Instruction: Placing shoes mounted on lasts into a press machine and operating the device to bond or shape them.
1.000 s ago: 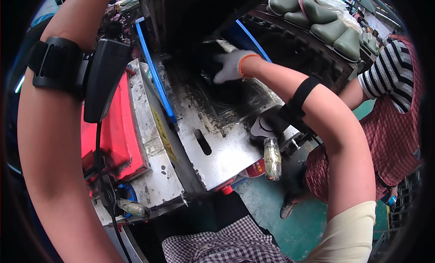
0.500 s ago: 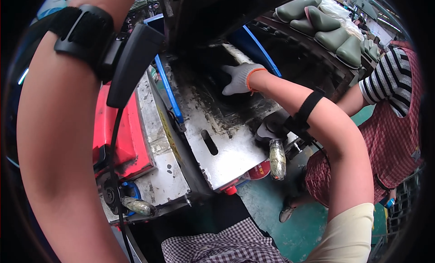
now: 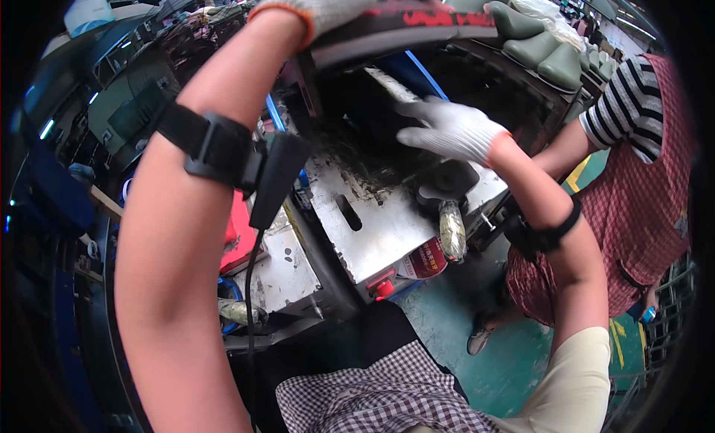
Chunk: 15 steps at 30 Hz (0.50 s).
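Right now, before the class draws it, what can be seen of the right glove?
The right glove is whitish, looks like knitted fabric and is slightly blurred. Worn on the person's right hand, it ends at the wrist. Its fingers point toward the picture's left, with a gap between them and the thumb. It lies beyond the silver front of the metal plate; no held object shows. Whether its fingertips touch anything, I cannot tell.

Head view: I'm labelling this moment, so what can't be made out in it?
All in the head view:
Left hand: cut off by the top edge, so its grip on the red-and-black cover can't be told.
Right hand: slightly blurred; fine detail is lost.
Dark area under the cover: lost in shadow.
Blue item at far right: too small to identify.
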### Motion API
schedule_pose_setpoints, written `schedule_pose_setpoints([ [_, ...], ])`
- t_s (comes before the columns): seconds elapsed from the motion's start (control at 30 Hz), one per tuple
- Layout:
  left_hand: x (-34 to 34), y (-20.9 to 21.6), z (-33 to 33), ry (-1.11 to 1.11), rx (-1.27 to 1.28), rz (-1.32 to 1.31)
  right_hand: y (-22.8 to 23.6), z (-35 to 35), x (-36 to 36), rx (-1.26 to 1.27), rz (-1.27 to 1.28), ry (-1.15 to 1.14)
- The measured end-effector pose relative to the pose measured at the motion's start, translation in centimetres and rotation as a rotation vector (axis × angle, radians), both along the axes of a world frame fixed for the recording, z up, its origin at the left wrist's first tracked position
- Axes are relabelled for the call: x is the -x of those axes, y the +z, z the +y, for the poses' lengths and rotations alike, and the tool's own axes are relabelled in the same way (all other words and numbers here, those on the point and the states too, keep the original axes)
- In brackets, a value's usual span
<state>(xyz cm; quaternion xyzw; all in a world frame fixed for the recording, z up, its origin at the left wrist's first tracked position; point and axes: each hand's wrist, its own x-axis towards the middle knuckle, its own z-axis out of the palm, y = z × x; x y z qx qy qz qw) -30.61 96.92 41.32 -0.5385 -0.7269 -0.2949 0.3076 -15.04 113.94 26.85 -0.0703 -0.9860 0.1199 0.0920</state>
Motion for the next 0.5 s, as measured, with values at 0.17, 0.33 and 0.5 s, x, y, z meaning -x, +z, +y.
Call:
schedule_pose_setpoints([
  [0.17, -0.9, -6.3, 1.6, -0.012, -0.035, 0.073, -4.1, -4.9, -11.9, 0.261, 0.376, 0.009],
  [0.33, -2.8, -14.2, 1.3, -0.099, -0.062, 0.176, -9.5, -10.0, -15.4, 0.09, 0.597, 0.242],
  [0.5, -4.4, -19.9, 0.7, -0.158, -0.099, 0.26, -11.7, -9.7, -14.3, -0.005, 0.755, 0.139],
])
